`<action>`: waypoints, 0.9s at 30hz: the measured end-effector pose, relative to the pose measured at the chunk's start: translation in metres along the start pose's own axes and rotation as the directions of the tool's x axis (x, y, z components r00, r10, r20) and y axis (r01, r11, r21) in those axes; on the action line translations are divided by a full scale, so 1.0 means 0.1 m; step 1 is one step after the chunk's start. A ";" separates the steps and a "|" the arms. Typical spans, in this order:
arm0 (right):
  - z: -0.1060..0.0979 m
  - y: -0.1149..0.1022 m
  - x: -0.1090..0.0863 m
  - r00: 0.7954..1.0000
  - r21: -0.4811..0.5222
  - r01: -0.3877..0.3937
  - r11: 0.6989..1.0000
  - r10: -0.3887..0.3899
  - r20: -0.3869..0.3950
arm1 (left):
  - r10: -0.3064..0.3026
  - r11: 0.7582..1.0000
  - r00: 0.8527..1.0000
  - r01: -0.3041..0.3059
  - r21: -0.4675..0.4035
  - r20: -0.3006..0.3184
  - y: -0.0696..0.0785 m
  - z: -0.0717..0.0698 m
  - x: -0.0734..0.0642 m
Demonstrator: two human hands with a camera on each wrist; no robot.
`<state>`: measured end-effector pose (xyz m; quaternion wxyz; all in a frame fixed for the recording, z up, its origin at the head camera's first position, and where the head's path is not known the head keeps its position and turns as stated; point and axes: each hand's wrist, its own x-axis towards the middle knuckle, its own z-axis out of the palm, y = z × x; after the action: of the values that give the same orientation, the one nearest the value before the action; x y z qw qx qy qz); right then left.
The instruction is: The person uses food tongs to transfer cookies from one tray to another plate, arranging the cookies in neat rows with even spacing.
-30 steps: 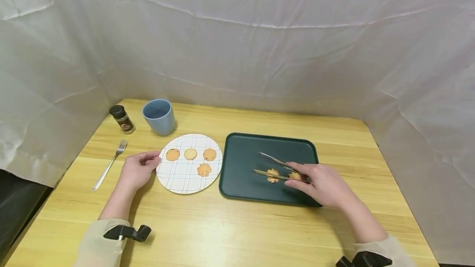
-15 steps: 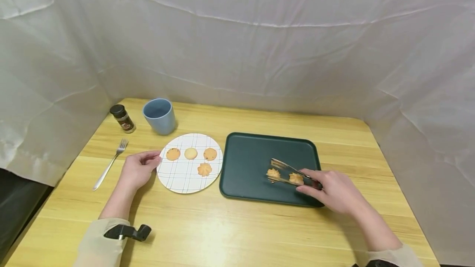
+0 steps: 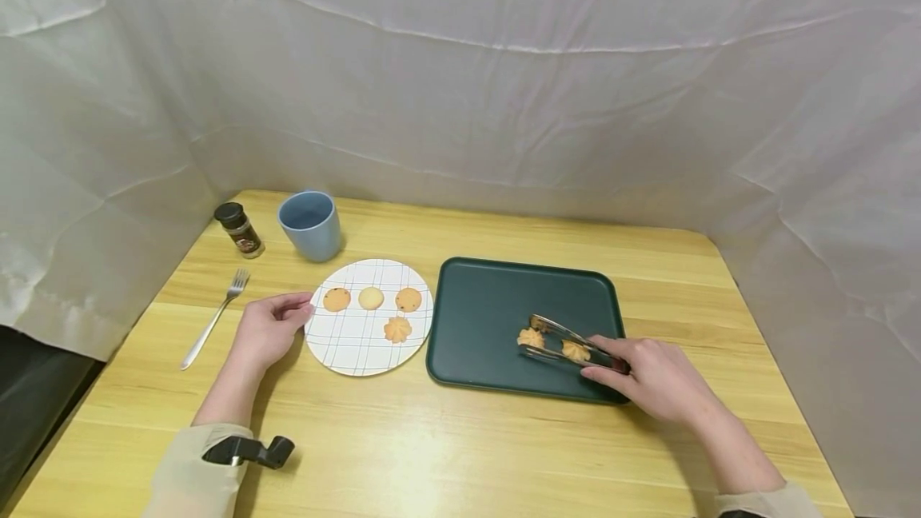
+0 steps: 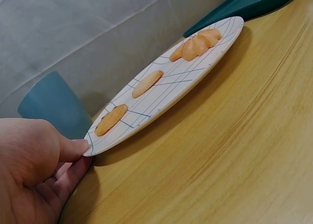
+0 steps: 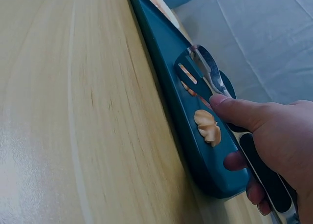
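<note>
My left hand (image 3: 265, 332) pinches the left rim of a white round plate (image 3: 348, 350) with a blue line grid; the left wrist view shows the thumb on the rim's top. On the plate lie three round cookies (image 3: 370, 298) in a row and a flower-shaped cookie (image 3: 397, 329) below them. My right hand (image 3: 658, 374) grips metal serving tongs (image 3: 560, 329) over a dark green tray (image 3: 478, 318). The tongs' spread tips stand either side of one flower-shaped cookie (image 3: 531, 338). A second such cookie (image 3: 576, 351) sits between the tong arms, closer to the hand.
Behind the plate stands a blue mug (image 3: 311, 226), with a black-capped spice jar (image 3: 240, 230) left of it. A fork (image 3: 216, 318) lies beyond my left hand. Pale cloth (image 3: 460, 86) hangs along the back and sides of the wooden table (image 3: 403, 446).
My right hand has drawn the tongs back to the right and slightly toward me. Their tips now flank the left tray cookie instead of reaching past it. My left hand stays on the plate.
</note>
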<state>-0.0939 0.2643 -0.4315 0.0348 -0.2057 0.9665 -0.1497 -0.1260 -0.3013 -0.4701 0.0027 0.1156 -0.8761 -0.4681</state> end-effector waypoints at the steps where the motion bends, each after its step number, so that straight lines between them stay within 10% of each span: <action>1: 0.00 0.01 0.00 1.000 -0.001 0.003 1.000 -0.003 -0.006 | -0.002 1.000 1.000 0.002 -0.001 0.001 0.00 0.00 0.00; 27: -0.03 0.02 -0.04 0.999 -0.020 0.007 1.000 -0.008 -0.051 | -0.012 1.000 1.000 0.012 -0.001 0.000 -0.01 0.01 0.01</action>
<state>-0.0914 0.2690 -0.4294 0.0075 -0.2058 0.9677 -0.1456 -0.1264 -0.3014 -0.4715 0.0002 0.1207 -0.8752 -0.4684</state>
